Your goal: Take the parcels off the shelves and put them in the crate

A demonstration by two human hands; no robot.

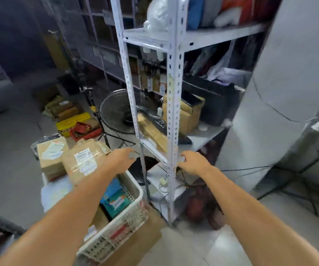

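Note:
A white perforated crate (133, 214) stands on the floor at lower centre, holding a blue and teal packet (114, 200) and brown parcels. Two taped cardboard parcels (81, 162) lie just beyond it. On the white metal shelf unit (174, 104), a long brown parcel (152, 131) and a stack of brown boxes (189, 114) sit on the middle shelf. My left hand (121, 157) hovers over the crate's far end, fingers loosely spread, holding nothing. My right hand (191, 162) is stretched toward the shelf's front post, empty, just below the middle shelf.
A black floor fan (116, 114) stands behind the shelf. A yellow box (68, 123) and a red tray (86, 132) lie on the floor at left. Cables (183, 181) and a white plug (163, 181) rest on the bottom shelf. A grey wall (289, 93) rises at right.

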